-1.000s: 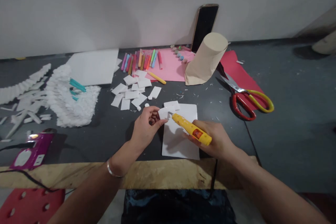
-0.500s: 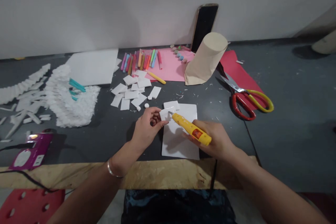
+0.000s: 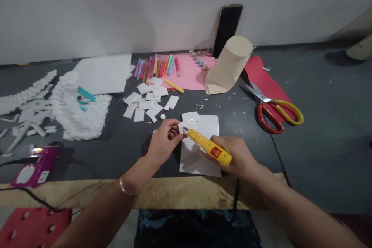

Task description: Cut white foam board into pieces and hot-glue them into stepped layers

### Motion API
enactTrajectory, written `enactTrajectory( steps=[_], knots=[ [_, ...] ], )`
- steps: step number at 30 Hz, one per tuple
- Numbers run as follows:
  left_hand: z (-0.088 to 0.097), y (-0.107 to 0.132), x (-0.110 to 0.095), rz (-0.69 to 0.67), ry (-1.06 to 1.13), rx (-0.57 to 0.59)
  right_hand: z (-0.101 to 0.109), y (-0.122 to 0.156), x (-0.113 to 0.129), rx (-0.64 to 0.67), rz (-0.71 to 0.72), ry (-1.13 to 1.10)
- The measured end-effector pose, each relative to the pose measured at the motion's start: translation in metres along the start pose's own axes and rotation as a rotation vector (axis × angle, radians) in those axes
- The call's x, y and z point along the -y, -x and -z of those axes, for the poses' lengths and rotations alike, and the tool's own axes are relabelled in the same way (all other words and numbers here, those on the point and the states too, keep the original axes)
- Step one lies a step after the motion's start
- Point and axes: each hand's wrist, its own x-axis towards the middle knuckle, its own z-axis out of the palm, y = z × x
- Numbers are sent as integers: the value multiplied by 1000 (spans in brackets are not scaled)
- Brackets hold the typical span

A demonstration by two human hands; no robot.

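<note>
My right hand (image 3: 236,155) is closed around a yellow hot glue gun (image 3: 210,146), its nozzle pointing left and away from me. Between the fingertips of my left hand (image 3: 166,136) is a small white foam piece (image 3: 188,124), held by its left edge, with the nozzle at its surface. Whether the tip touches the piece I cannot tell. Beneath both hands lies a white rectangular board (image 3: 200,162). Another small white tile (image 3: 190,116) rests at the board's top edge, partly behind the held piece.
Loose white tiles (image 3: 146,104) are heaped to the left, with colored pens (image 3: 157,66) on pink paper behind. Large scissors (image 3: 266,102) lie right, beside a beige cylinder (image 3: 229,66) and a leaning phone (image 3: 228,27). A purple extension box (image 3: 36,166) sits front left.
The glue gun's nozzle has shifted slightly left and down along the held foam piece. My left hand keeps its hold in nearly the same place.
</note>
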Motion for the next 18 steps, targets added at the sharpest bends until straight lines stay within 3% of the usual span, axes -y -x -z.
enactTrajectory(
  steps=[7,13,18],
  knots=[
    [1,0,0,10,-23,-9,-1,0,-5,-92,-57,32],
    [1,0,0,1,31,11,-1,1,-2,2,12,-6],
    [0,1,-2,17,12,8,-4,2,-4,-47,-41,31]
  ],
)
